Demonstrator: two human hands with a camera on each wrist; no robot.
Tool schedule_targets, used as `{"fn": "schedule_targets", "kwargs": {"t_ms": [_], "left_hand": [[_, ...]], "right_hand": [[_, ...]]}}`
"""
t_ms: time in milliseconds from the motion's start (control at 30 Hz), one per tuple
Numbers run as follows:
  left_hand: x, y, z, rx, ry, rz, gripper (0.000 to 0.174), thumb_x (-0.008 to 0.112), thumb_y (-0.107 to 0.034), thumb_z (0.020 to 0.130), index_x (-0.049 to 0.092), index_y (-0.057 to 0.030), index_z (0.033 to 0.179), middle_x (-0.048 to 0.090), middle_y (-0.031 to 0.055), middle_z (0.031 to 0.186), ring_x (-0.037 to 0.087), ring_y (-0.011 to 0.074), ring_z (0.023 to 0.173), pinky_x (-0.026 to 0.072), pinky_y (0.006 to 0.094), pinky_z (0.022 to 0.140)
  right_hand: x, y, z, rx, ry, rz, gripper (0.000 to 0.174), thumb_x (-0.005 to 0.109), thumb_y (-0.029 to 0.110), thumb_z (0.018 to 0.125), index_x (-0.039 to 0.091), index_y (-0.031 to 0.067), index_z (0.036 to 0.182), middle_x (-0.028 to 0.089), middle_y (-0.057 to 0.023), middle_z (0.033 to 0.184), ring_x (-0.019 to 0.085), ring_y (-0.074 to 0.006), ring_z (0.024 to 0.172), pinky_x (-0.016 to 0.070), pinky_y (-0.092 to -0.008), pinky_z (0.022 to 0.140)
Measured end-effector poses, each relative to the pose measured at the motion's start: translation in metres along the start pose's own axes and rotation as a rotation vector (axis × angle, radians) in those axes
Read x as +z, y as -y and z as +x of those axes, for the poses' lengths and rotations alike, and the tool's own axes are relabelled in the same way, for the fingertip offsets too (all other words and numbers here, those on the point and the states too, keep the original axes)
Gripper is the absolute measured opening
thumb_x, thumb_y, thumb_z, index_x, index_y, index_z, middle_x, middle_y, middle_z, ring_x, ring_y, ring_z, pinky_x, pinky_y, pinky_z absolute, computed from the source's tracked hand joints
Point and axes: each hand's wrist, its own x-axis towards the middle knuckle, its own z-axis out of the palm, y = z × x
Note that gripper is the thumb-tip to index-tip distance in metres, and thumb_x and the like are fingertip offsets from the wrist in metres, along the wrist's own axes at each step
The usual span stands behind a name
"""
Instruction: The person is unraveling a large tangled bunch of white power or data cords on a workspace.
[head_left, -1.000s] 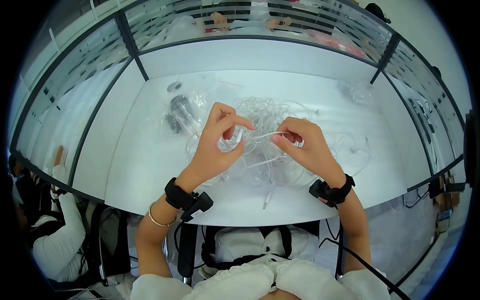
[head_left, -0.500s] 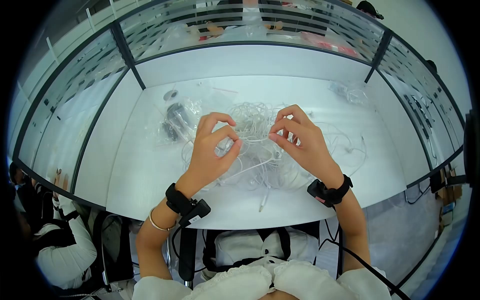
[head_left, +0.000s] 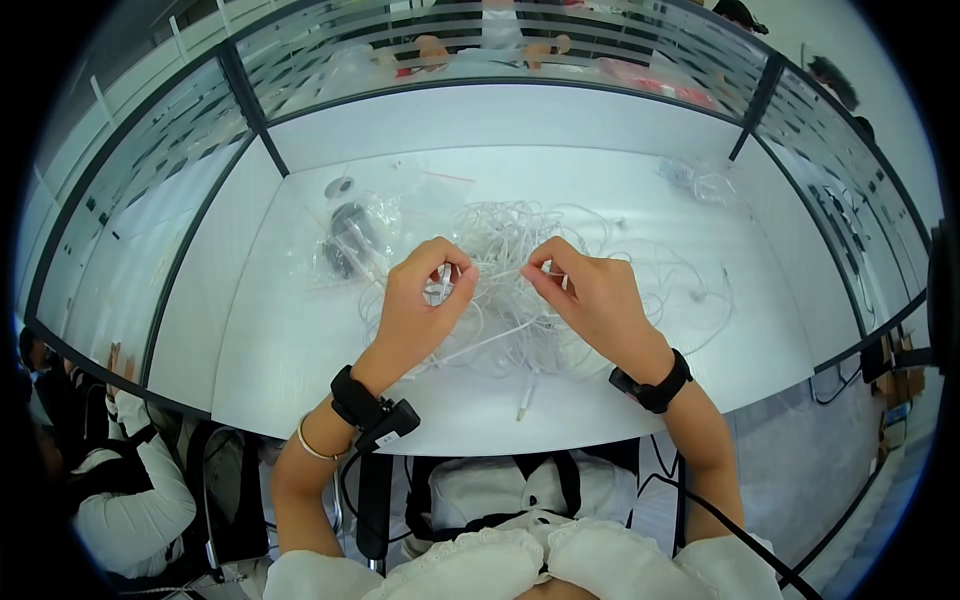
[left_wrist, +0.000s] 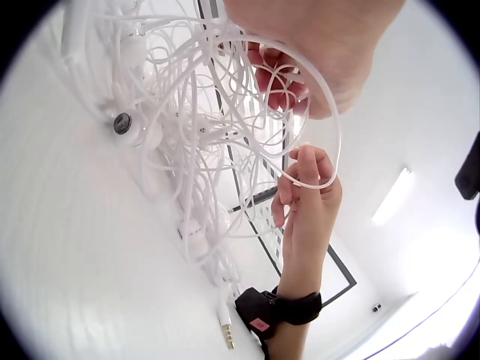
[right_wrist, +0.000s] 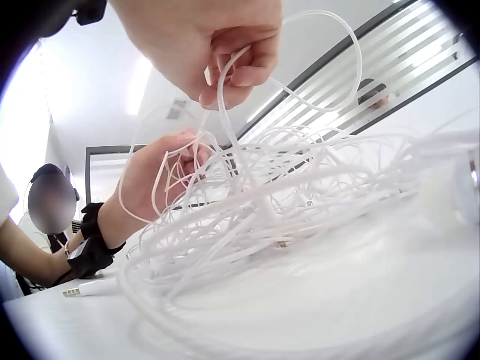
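Note:
A tangled heap of white earphone cables [head_left: 510,222] lies mid-table, beneath and behind both hands. My left hand [head_left: 425,295] pinches a white cable, thumb and index finger drawn together at the heap's left side. Facing it, my right hand [head_left: 595,300] has its fingers curled round another stretch of cable [right_wrist: 228,94], which loops out past the knuckles in the right wrist view. The fingertips of both hands point inward, a short gap apart. An earbud [left_wrist: 129,127] shows at the heap's edge in the left wrist view. A white earphone plug [head_left: 523,400] lies near the front table edge.
Left of the heap is a clear plastic bag [head_left: 350,240] with something dark in it. Another crumpled clear bag [head_left: 700,180] lies at the back right. Low white panels [head_left: 500,118] enclose the table's back and sides. Loose cable strands [head_left: 690,285] spread to the right.
The left thumb and index finger, spread apart a second ago, have come together. My right hand has moved a little left and its fingers have curled in more. The plug stays on the table.

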Motion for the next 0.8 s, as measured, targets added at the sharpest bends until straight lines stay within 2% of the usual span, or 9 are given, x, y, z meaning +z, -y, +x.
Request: {"fn": "schedule_targets", "kwargs": {"t_ms": [67, 133, 233, 333, 400, 533, 567, 733, 800], "left_hand": [[0.001, 0.002, 0.0, -0.043, 0.057, -0.103, 0.008, 0.063, -0.006, 0.083, 0.056, -0.0036, 0.081, 0.055, 0.0025, 0.075, 0.049, 0.0123, 0.067, 0.036, 0.0269, 0.061], [-0.001, -0.002, 0.001, 0.012, 0.101, -0.139, 0.006, 0.059, -0.008, 0.086, 0.059, -0.003, 0.083, 0.059, 0.0049, 0.083, 0.05, 0.0131, 0.073, 0.0386, 0.0267, 0.065], [-0.005, 0.001, 0.004, -0.121, 0.181, -0.51, 0.014, 0.052, -0.009, 0.089, 0.064, -0.0021, 0.088, 0.061, 0.008, 0.096, 0.052, 0.0146, 0.08, 0.0413, 0.0266, 0.071], [-0.012, 0.003, 0.007, -0.135, 0.292, -0.52, 0.023, 0.046, -0.006, 0.086, 0.068, -0.001, 0.093, 0.062, 0.0106, 0.105, 0.055, 0.0165, 0.087, 0.0438, 0.0276, 0.075], [-0.008, 0.006, 0.004, -0.163, 0.298, -0.515, 0.029, 0.045, 0.0, 0.08, 0.068, -0.0002, 0.096, 0.063, 0.0113, 0.106, 0.057, 0.017, 0.091, 0.0444, 0.028, 0.076], [-0.007, 0.005, 0.004, -0.24, 0.307, -0.544, 0.037, 0.044, 0.001, 0.072, 0.069, 0.003, 0.1, 0.063, 0.0126, 0.106, 0.056, 0.0165, 0.076, 0.0467, 0.0296, 0.074], [-0.008, 0.007, 0.004, -0.254, 0.352, -0.534, 0.039, 0.042, 0.002, 0.074, 0.068, 0.001, 0.103, 0.064, 0.0115, 0.107, 0.06, 0.0179, 0.082, 0.0482, 0.0288, 0.075], [-0.007, 0.006, 0.006, -0.317, 0.399, -0.701, 0.048, 0.036, -0.009, 0.071, 0.067, 0.0056, 0.105, 0.066, 0.0178, 0.107, 0.061, 0.0211, 0.079, 0.0472, 0.0326, 0.076], [-0.009, 0.004, 0.008, -0.348, 0.398, -0.745, 0.041, 0.04, -0.007, 0.077, 0.066, 0.0079, 0.104, 0.067, 0.0179, 0.106, 0.063, 0.0209, 0.081, 0.0484, 0.0324, 0.075]], "right_hand": [[0.0, -0.001, 0.0, 0.023, -0.013, 0.002, 0.013, 0.065, 0.019, 0.088, 0.055, 0.0118, 0.089, 0.053, -0.0011, 0.051, 0.051, -0.0174, 0.042, 0.0352, -0.0294, 0.04], [-0.001, -0.001, 0.0, 0.017, -0.014, -0.033, 0.013, 0.065, 0.019, 0.088, 0.054, 0.011, 0.089, 0.052, -0.0014, 0.05, 0.05, -0.0176, 0.04, 0.0349, -0.03, 0.04], [0.0, -0.003, -0.001, 0.048, -0.011, -0.053, 0.014, 0.064, 0.017, 0.089, 0.053, 0.0102, 0.09, 0.05, -0.0015, 0.048, 0.048, -0.0186, 0.039, 0.0346, -0.0309, 0.039], [0.0, -0.006, -0.001, 0.039, -0.024, -0.058, 0.013, 0.063, 0.016, 0.089, 0.052, 0.0095, 0.091, 0.048, -0.0017, 0.047, 0.048, -0.0196, 0.038, 0.0346, -0.0317, 0.038], [-0.001, -0.007, -0.001, 0.04, -0.019, -0.057, 0.014, 0.063, 0.016, 0.089, 0.052, 0.0096, 0.092, 0.048, -0.0019, 0.047, 0.049, -0.0203, 0.038, 0.0351, -0.0322, 0.038], [-0.001, -0.009, -0.002, 0.058, -0.018, -0.026, 0.012, 0.061, 0.016, 0.09, 0.052, 0.0095, 0.092, 0.049, -0.0021, 0.047, 0.05, -0.0204, 0.039, 0.0359, -0.0325, 0.039], [-0.001, -0.009, -0.002, 0.049, -0.03, -0.015, 0.011, 0.06, 0.015, 0.091, 0.051, 0.0091, 0.092, 0.049, -0.0019, 0.047, 0.05, -0.0202, 0.039, 0.0351, -0.0324, 0.039], [-0.004, -0.01, -0.002, 0.129, 0.017, 0.02, 0.01, 0.058, 0.015, 0.092, 0.05, 0.0086, 0.092, 0.049, -0.0025, 0.047, 0.05, -0.0204, 0.039, 0.0344, -0.0321, 0.04], [-0.003, -0.011, -0.002, 0.133, 0.03, 0.05, 0.01, 0.058, 0.015, 0.092, 0.05, 0.0089, 0.093, 0.049, -0.0027, 0.048, 0.051, -0.0208, 0.041, 0.0359, -0.0318, 0.041]]}}
